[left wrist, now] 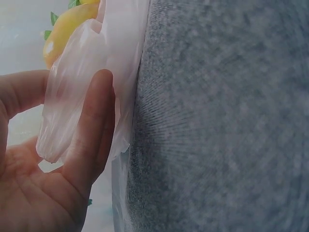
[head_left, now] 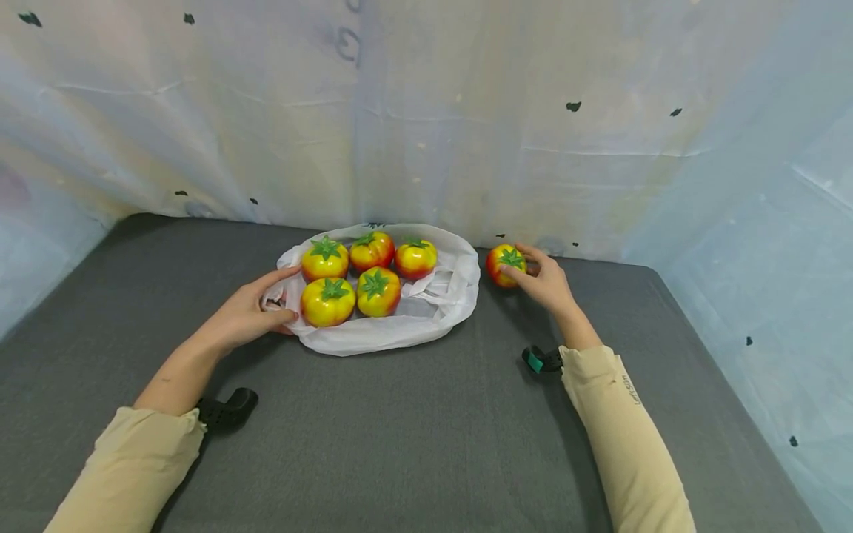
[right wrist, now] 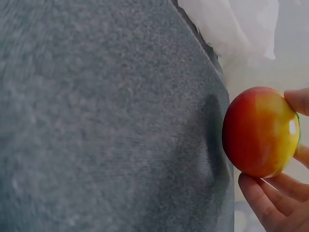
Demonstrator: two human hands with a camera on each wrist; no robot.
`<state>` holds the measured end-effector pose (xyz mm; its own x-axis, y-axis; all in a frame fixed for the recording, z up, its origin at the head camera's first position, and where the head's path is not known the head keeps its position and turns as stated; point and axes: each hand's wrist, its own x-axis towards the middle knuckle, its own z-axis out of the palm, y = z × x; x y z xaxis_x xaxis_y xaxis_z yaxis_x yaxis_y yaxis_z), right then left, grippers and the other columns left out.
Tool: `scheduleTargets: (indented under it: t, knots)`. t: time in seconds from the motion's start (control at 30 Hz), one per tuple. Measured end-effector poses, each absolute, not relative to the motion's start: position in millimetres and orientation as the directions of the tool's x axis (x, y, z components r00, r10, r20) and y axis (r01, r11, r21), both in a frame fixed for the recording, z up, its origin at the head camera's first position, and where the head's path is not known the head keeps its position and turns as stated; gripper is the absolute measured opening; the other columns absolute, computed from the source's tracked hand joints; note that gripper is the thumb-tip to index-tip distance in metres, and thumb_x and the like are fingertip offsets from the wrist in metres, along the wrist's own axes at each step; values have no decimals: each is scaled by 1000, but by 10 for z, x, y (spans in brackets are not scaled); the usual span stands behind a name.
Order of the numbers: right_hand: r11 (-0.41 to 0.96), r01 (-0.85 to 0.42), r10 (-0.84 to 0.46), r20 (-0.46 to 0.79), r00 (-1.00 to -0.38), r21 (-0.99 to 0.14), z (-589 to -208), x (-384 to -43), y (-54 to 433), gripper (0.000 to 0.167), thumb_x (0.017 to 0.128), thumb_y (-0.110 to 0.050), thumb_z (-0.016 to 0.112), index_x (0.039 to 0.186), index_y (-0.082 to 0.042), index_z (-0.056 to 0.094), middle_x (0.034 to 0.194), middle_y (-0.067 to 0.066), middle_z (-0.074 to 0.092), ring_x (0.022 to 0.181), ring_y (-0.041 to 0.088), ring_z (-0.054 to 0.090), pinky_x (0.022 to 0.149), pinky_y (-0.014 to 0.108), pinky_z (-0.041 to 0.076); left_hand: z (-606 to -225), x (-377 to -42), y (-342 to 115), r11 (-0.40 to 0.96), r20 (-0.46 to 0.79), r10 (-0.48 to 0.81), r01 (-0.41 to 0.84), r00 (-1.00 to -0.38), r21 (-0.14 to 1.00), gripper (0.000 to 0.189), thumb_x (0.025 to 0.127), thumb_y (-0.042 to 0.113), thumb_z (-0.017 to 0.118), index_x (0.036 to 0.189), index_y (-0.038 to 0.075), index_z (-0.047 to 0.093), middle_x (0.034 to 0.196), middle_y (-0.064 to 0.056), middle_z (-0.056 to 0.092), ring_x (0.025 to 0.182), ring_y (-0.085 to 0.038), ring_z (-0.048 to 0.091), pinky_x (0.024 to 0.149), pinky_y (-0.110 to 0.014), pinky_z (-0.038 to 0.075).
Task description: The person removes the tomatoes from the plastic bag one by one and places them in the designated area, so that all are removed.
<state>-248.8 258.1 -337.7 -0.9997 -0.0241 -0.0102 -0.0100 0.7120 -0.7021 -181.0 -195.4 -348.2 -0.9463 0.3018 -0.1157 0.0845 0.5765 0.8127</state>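
A white plastic bag lies spread with its mouth up on the dark grey cloth. Inside are several yellow-and-red tomatoes with green star-shaped tops, grouped toward its left side. My left hand holds the bag's left end, with the thumb and fingers on either side of the crumpled plastic. To the right of the bag, my right hand grips a single tomato between thumb and fingers. In the right wrist view this tomato shows its red and yellow side, fingertips against its skin.
The grey cloth-covered table reaches back to a pale hanging sheet right behind the bag. Another pale sheet borders the right side. Black bands with camera mounts are worn on the left wrist and right wrist.
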Motion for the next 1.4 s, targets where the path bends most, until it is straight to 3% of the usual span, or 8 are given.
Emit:
scheduleTargets:
  t: [0.17,0.33,0.5,1.07,1.4]
  knots:
    - [716,1,-27,-29,-999,-698,-3391,-2526,2567,67,92,-40,60,149,-14,35,147,21,40,130,38,45,101,51,41,-3487,-1813,-1959,573,-105,292,86,-951,815,74,91,16,60,153,9,22,151,-32,21,111,-36,43,80,-31,43]
    - [731,8,-20,-34,-999,-682,-3408,-2546,2570,69,92,-44,58,150,-15,33,148,22,38,132,40,42,103,52,38,-3493,-1812,-1949,539,-119,295,62,-948,840,75,90,14,61,153,9,21,151,-32,20,91,-22,60,72,-23,49]
    - [725,3,-31,-37,-999,-688,-3416,-2534,2594,73,91,-44,60,151,-15,30,148,24,37,132,39,43,103,52,39,-3507,-1806,-1957,506,-117,314,62,-942,860,76,90,12,60,153,9,19,150,-33,18,75,-11,62,69,-22,51]
    - [715,3,-38,-44,-998,-699,-3366,-2469,2590,76,91,-45,60,153,-15,26,151,20,35,134,35,42,103,49,40,-3513,-1798,-1982,509,-118,326,69,-938,858,76,90,13,60,153,8,19,150,-34,18,80,-14,62,70,-22,52]
    - [749,-54,-38,38,-999,-661,-3206,-2411,2535,73,92,-46,59,152,-17,30,150,19,37,134,37,42,107,51,34,-3515,-1809,-1985,509,-122,327,66,-937,858,76,90,13,60,153,8,18,151,-34,17,80,-14,63,70,-22,52]
